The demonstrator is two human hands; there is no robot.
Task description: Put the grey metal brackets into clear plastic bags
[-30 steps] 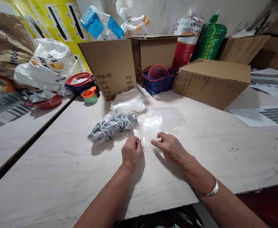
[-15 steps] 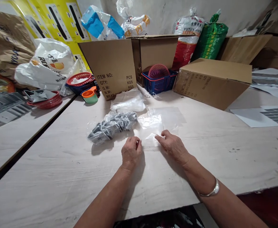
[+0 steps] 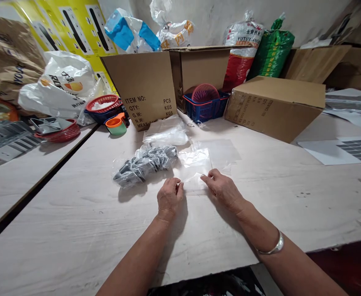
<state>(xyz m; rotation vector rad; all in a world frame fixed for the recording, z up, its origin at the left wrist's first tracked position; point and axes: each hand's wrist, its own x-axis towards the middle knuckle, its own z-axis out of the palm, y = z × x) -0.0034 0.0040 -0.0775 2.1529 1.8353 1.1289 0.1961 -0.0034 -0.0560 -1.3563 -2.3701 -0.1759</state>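
Observation:
A clear plastic bag lies flat on the pale table, its near edge between my two hands. My left hand pinches the bag's near left corner between thumb and fingers. At the near right side, my right hand has its thumb and index finger closed on the edge of the bag. Beyond it lies another clear sheet. Left of the bag rests a bundle of dark pieces in clear plastic. Behind that bundle is a stack of clear bags.
A carton stands behind the bags, beside a blue basket. Another carton lies at the right. Printed sheets are farther right. An orange and green tape dispenser and red basket are at the left.

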